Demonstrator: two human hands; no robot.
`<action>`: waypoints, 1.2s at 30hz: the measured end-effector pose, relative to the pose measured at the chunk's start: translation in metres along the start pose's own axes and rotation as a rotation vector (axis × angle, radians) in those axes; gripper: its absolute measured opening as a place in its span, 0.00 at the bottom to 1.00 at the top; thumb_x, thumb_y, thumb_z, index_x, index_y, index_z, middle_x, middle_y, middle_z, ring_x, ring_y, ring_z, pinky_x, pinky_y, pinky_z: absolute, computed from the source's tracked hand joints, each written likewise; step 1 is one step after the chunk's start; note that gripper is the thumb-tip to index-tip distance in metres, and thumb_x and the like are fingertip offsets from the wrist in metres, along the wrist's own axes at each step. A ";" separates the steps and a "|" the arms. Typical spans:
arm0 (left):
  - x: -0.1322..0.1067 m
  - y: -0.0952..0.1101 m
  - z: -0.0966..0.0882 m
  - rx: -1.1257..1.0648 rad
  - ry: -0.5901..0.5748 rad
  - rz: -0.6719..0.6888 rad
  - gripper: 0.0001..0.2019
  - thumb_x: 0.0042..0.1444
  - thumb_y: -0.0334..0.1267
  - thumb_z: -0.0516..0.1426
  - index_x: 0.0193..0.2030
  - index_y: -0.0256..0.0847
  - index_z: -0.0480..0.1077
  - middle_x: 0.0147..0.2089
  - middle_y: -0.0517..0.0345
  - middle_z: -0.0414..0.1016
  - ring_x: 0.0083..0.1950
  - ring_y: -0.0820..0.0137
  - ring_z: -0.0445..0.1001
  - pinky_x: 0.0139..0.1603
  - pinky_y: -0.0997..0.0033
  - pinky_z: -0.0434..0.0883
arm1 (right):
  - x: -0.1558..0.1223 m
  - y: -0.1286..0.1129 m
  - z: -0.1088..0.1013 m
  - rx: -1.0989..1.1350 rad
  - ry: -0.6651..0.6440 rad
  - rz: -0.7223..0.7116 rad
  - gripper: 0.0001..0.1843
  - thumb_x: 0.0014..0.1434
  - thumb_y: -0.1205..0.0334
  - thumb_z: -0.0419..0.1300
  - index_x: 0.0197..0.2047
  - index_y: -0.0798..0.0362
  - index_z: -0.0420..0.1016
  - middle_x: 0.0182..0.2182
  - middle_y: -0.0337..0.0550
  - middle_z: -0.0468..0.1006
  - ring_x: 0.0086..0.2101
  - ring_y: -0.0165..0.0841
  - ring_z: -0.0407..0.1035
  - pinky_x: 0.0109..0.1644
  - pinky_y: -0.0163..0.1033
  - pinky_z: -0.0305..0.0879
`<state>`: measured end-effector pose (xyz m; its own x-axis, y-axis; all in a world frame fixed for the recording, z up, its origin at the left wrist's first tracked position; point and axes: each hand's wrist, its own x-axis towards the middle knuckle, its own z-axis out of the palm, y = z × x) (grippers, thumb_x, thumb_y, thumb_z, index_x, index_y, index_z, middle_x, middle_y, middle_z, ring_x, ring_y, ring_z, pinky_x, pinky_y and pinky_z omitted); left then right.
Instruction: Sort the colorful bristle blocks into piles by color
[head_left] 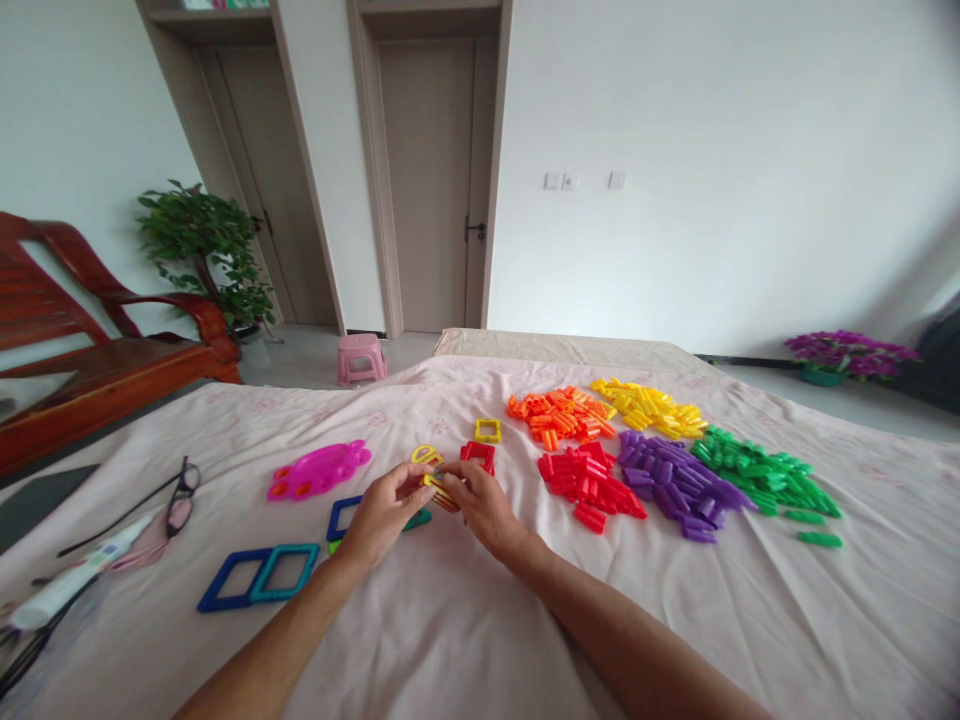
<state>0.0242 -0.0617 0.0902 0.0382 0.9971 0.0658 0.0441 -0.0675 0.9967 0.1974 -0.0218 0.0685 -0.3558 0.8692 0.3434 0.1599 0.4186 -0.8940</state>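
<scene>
Small yellow and orange plastic frame pieces (441,493), like magnetic tiles, are pinched between the fingertips of my left hand (381,517) and my right hand (486,508). Just beyond the fingers lies a yellow rounded frame (426,453). A red square tile (480,457) is partly covered by my right hand, and a yellow square tile (487,431) sits farther back. Beside my left hand a blue square tile (341,518) shows, with a green piece (418,520) partly hidden behind the hand. Nearer the left are a dark blue square tile (225,580) and a teal one (286,573), edges touching.
Right of my hands lie piles of orange (562,415), yellow (651,407), red (590,480), purple (670,483) and green pieces (769,470). A magenta tray (321,470), eyeglasses (182,497) and a white pen-like device (79,575) lie left on the pale cloth (420,640).
</scene>
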 end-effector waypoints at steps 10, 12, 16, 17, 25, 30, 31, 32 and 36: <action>-0.004 0.010 -0.003 -0.219 -0.026 -0.204 0.23 0.50 0.52 0.66 0.45 0.37 0.75 0.46 0.47 0.81 0.46 0.62 0.80 0.50 0.62 0.74 | -0.007 -0.018 -0.012 -0.339 0.025 -0.343 0.11 0.64 0.65 0.59 0.50 0.50 0.73 0.40 0.44 0.78 0.39 0.34 0.71 0.42 0.38 0.66; -0.001 0.009 -0.009 -0.103 0.049 -0.161 0.24 0.50 0.55 0.64 0.46 0.38 0.74 0.45 0.48 0.81 0.45 0.61 0.80 0.49 0.62 0.74 | -0.005 -0.017 -0.013 -0.347 0.045 -0.254 0.10 0.63 0.67 0.58 0.48 0.50 0.75 0.38 0.42 0.79 0.36 0.33 0.71 0.40 0.36 0.64; 0.010 -0.002 -0.026 0.172 0.263 0.026 0.22 0.47 0.54 0.65 0.42 0.38 0.75 0.42 0.49 0.81 0.44 0.60 0.79 0.48 0.62 0.73 | -0.002 -0.015 -0.016 -0.457 -0.042 -0.083 0.06 0.58 0.69 0.60 0.36 0.51 0.78 0.30 0.39 0.79 0.29 0.31 0.69 0.32 0.34 0.58; 0.012 -0.005 -0.030 0.236 0.290 0.067 0.20 0.48 0.52 0.65 0.40 0.38 0.76 0.41 0.50 0.81 0.44 0.60 0.79 0.49 0.62 0.73 | -0.002 -0.015 -0.017 -0.484 -0.078 -0.056 0.06 0.57 0.70 0.60 0.33 0.51 0.78 0.28 0.39 0.78 0.28 0.31 0.69 0.30 0.34 0.56; 0.016 -0.025 -0.029 0.688 0.158 0.344 0.14 0.58 0.37 0.57 0.49 0.46 0.77 0.52 0.51 0.79 0.56 0.60 0.74 0.61 0.59 0.67 | -0.006 -0.016 -0.017 -0.794 -0.079 -0.154 0.04 0.54 0.66 0.62 0.34 0.51 0.79 0.36 0.46 0.80 0.38 0.37 0.72 0.37 0.37 0.61; 0.019 -0.036 -0.024 1.013 0.064 0.362 0.17 0.63 0.36 0.53 0.56 0.41 0.73 0.60 0.48 0.74 0.62 0.61 0.68 0.66 0.60 0.62 | -0.006 -0.012 -0.015 -0.856 -0.097 -0.198 0.05 0.58 0.64 0.61 0.36 0.51 0.79 0.35 0.43 0.79 0.40 0.36 0.70 0.43 0.37 0.63; 0.019 -0.036 -0.024 1.071 0.048 0.363 0.17 0.64 0.36 0.52 0.57 0.41 0.73 0.60 0.47 0.73 0.62 0.61 0.68 0.66 0.60 0.62 | -0.006 -0.011 -0.015 -0.856 -0.099 -0.206 0.05 0.58 0.64 0.60 0.36 0.51 0.79 0.35 0.43 0.78 0.40 0.35 0.70 0.44 0.37 0.63; 0.019 -0.036 -0.025 1.119 0.031 0.364 0.17 0.65 0.37 0.51 0.56 0.40 0.73 0.59 0.47 0.73 0.61 0.61 0.68 0.65 0.60 0.62 | -0.006 -0.011 -0.015 -0.855 -0.102 -0.211 0.05 0.58 0.65 0.60 0.36 0.51 0.79 0.35 0.43 0.78 0.40 0.35 0.70 0.44 0.37 0.62; 0.017 -0.029 -0.027 1.256 -0.012 0.324 0.15 0.67 0.38 0.47 0.49 0.42 0.74 0.51 0.48 0.76 0.53 0.62 0.72 0.56 0.62 0.65 | -0.005 -0.009 -0.015 -0.827 -0.123 -0.200 0.06 0.58 0.67 0.60 0.35 0.51 0.78 0.35 0.42 0.78 0.39 0.34 0.70 0.42 0.36 0.63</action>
<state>-0.0031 -0.0418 0.0639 0.2320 0.9295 0.2868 0.9314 -0.2973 0.2101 0.2119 -0.0263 0.0793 -0.5383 0.7438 0.3961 0.6864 0.6597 -0.3060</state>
